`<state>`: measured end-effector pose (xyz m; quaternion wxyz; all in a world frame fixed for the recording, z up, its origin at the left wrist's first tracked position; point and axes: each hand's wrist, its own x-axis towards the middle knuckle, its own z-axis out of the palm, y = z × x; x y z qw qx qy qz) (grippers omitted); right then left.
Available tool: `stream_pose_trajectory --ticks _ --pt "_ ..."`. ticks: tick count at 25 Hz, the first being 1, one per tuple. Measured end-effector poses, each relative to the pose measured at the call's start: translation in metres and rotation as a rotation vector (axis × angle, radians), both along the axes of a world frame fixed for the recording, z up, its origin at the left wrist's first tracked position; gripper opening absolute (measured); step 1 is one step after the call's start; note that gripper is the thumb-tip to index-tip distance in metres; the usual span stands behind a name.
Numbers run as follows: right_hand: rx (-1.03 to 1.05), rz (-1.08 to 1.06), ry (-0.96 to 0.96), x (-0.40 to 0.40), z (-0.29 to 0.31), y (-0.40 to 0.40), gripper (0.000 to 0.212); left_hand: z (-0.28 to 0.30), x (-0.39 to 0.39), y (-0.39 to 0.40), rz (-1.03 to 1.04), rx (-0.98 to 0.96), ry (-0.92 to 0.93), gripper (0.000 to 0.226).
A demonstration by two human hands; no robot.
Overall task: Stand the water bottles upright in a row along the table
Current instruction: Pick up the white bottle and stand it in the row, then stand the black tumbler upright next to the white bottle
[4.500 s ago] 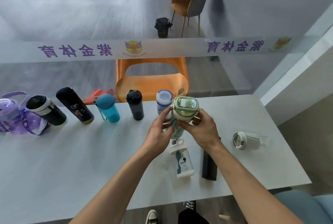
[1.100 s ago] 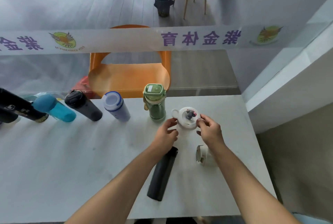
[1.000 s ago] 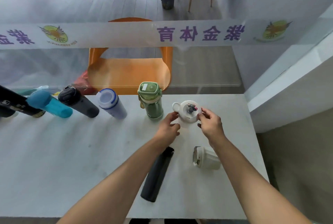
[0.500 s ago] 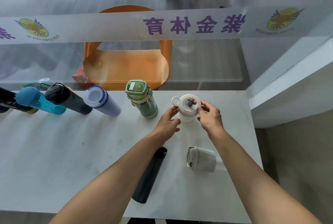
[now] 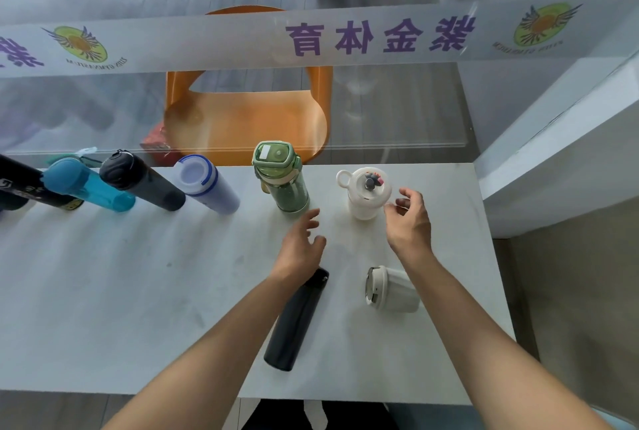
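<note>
A white bottle with a loop lid stands upright at the right end of a row along the table's far edge. Left of it stand a green bottle, a lavender bottle, a dark grey bottle, a blue bottle and a black bottle. My right hand hovers open just right of the white bottle, apart from it. My left hand is open, in front of the green bottle. A black flask and a short white cup-bottle lie on their sides near me.
The grey table ends at a glass wall with a frosted lettered band. Behind the glass stands an orange chair. A white ledge rises at the right.
Earlier both hands held the green bottle, then set the white loop-lid bottle upright beside it. In the last half second both hands let go of the white bottle and drew back.
</note>
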<state>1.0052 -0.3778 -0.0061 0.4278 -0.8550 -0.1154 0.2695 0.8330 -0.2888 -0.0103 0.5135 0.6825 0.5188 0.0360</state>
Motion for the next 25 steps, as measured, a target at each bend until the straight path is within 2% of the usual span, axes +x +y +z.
stream_pose_trajectory --ticks 2,4,7,9,12,18,22,25 --pt "0.031 0.019 -0.094 -0.029 0.002 -0.011 0.041 -0.006 -0.036 -0.012 -0.049 0.097 0.093 0.055" --pt "0.04 0.087 -0.102 -0.067 -0.001 -0.02 0.037 -0.017 -0.068 -0.025 -0.101 0.097 0.204 0.066" --pt "-0.067 0.216 0.038 -0.124 -0.011 -0.035 0.036 -0.041 -0.099 -0.041 -0.2 0.022 0.378 0.085" --pt "-0.126 0.243 0.133 -0.15 -0.02 -0.047 0.038 -0.048 -0.106 -0.046 -0.252 -0.002 0.409 0.078" --pt "-0.148 0.217 0.154 -0.171 -0.026 -0.06 0.042 -0.045 -0.11 -0.052 -0.273 0.002 0.304 0.062" --pt "0.071 0.04 0.075 -0.163 0.015 -0.063 0.071 -0.003 -0.095 -0.061 -0.193 0.082 -0.015 0.062" --pt "0.209 -0.051 0.038 -0.125 0.054 -0.069 0.065 0.036 -0.05 -0.063 -0.313 0.16 -0.223 0.062" --pt "0.307 -0.096 -0.02 -0.072 0.071 -0.082 0.065 0.05 -0.014 -0.057 -0.482 0.276 -0.238 0.07"
